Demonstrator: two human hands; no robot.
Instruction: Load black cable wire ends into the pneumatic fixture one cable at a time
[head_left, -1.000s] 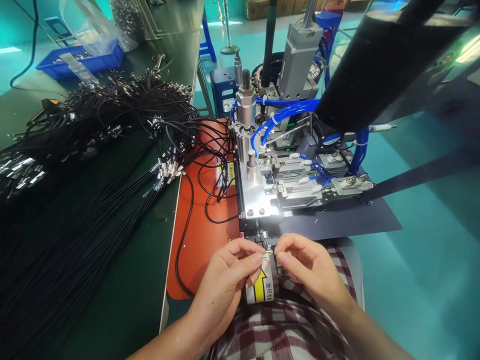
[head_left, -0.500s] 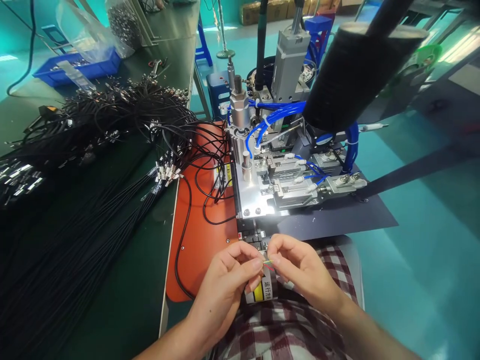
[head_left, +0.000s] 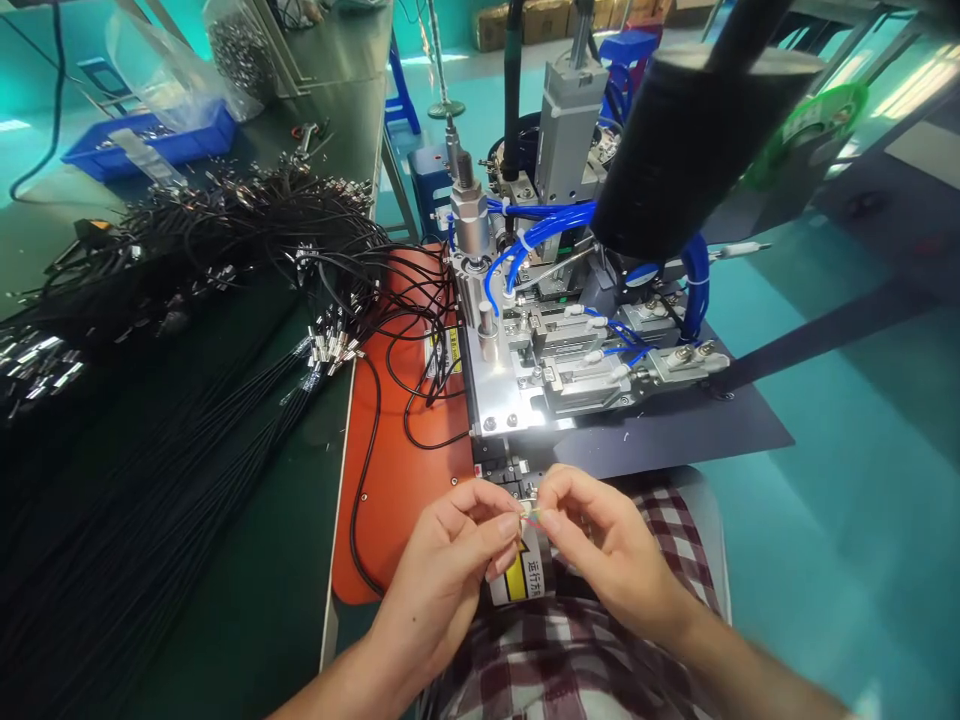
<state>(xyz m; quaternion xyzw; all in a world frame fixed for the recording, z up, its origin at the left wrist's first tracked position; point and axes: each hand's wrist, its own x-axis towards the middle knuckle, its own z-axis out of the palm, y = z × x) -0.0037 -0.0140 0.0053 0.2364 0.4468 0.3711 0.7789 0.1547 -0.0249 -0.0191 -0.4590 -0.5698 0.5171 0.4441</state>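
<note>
Left hand and right hand pinched fingertip to fingertip on thin coloured wire ends, just in front of the metal fixture; yellow-labelled cylinder directly beneath the wires; orange mat left of the fixture; black cables heaped farther left; blue tubes atop the fixture.

A: Setting?
B: Factory assembly station. Small metal pneumatic machine with blue air hoses on a dark green workbench.
A: Other evidence?
B: Heaped black cables with metal end fittings, blue plastic parts bin, teal painted floor.
</note>
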